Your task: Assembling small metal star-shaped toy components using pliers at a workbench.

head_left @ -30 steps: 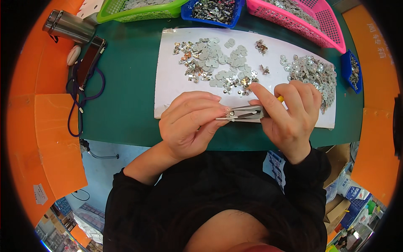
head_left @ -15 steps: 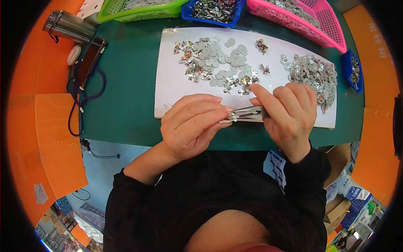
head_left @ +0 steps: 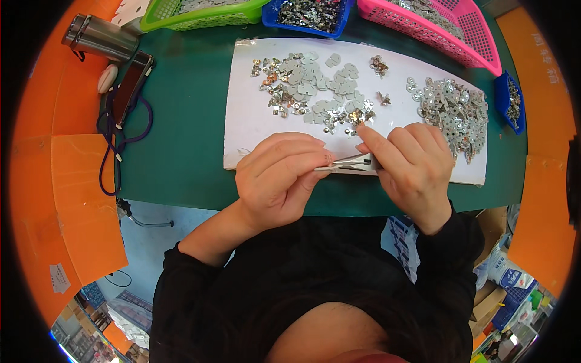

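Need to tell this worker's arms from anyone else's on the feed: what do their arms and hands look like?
Both arms wear black long sleeves, the left pushed up the forearm, the right reaching the wrist. The left hand and right hand are bare: no gloves, and no rings or watch visible. Fingers are uncovered.

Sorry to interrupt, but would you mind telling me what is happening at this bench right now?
A person seated at a green table holds slim metal tweezers between both hands: the left hand pinches the tip end, the right hand grips the other end. Both hands are over the near edge of a white sheet strewn with small shiny metal parts. Green, blue and pink baskets line the far edge.
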A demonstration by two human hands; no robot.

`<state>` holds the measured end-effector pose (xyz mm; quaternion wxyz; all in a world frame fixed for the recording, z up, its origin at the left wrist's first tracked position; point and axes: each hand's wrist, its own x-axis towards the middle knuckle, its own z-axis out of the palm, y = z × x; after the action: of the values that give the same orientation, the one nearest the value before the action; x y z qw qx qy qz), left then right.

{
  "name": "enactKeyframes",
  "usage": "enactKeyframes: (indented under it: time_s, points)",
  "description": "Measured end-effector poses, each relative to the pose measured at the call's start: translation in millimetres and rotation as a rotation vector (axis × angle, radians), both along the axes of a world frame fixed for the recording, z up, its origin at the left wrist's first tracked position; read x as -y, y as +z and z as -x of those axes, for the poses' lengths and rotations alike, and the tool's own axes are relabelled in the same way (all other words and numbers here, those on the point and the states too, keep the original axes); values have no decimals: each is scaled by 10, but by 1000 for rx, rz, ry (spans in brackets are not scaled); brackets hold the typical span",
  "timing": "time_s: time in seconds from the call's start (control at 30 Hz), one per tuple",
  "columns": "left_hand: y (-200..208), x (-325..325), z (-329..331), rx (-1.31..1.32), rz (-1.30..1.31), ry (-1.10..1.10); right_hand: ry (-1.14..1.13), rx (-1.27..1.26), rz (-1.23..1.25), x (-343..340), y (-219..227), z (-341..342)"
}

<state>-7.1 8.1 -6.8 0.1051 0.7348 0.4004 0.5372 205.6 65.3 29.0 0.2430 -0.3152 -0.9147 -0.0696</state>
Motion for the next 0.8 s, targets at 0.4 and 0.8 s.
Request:
enactKeyframes:
  time_s: [0.4,0.8]
  points:
    - [-8,42,37,407,434,-163,243,-213,1772,-54,179,-54]
    - [13,54,32,209,357,-109,170,-132,1775,-146,192,-70]
